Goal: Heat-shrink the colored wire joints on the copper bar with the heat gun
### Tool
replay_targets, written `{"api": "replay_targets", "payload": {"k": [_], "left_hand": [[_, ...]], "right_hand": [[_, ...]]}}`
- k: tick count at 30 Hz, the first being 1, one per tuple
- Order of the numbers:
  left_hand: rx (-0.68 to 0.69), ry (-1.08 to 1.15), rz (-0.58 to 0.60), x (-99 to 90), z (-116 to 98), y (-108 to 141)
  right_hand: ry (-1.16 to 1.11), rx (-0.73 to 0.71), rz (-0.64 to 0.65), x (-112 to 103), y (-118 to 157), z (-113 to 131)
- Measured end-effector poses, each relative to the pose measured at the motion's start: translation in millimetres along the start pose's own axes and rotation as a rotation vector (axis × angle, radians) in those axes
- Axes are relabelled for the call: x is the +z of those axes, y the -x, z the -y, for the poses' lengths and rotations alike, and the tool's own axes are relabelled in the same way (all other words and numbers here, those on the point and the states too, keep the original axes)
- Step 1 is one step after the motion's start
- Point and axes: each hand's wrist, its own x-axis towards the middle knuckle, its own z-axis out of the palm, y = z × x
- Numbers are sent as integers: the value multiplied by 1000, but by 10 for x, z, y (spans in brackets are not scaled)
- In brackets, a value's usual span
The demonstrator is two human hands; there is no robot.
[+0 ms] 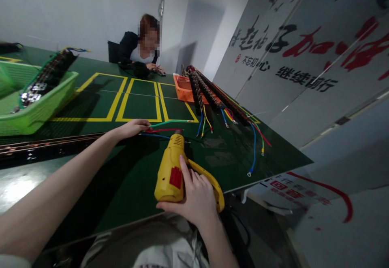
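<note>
Left edge cuts off the green basket (59,100) and the long dark strip (75,140); we see neither whole. Our left hand (135,128) hides where the wires (165,130) leave the strip. Our right hand (197,193) covers part of the yellow heat gun (170,171). Far side: face of the person (136,53) pixelated, item at their fingers too small for us to name. Red wall lettering (306,46) runs off at right, blurred.
</note>
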Motion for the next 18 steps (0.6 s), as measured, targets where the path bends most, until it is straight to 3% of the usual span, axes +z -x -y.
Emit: {"api": "replay_targets", "payload": {"k": [10, 18], "left_hand": [[-12, -6, -118, -29, 73, -48], [40, 100, -131, -34, 81, -21]], "right_hand": [[100, -92, -146, 85, 32, 13], [101, -215, -225, 248, -6, 342]]}}
